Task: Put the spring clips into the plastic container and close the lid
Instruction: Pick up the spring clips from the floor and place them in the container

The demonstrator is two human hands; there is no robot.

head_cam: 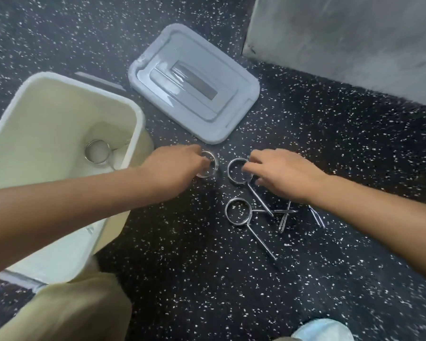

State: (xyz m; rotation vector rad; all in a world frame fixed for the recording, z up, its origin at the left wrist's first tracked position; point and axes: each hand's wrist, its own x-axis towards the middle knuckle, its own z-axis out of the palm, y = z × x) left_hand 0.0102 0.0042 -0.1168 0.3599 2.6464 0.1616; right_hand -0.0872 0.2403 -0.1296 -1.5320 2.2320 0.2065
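Hands (175, 168) (284, 174) of yours each pinch one clip (208, 167) (239, 171) on the floor (182, 267), beside the open container (35, 143).

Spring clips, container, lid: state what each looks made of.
Spring clips: bright polished metal wire, likely steel, judging by the mirror-like glints on the coiled rings.
Container: cream plastic, smooth moulded walls with a rounded rim, slight sheen.
Lid: grey plastic, semi-gloss, moulded ridges and a recessed handle; a reflective strip there could be metal or merely glare.
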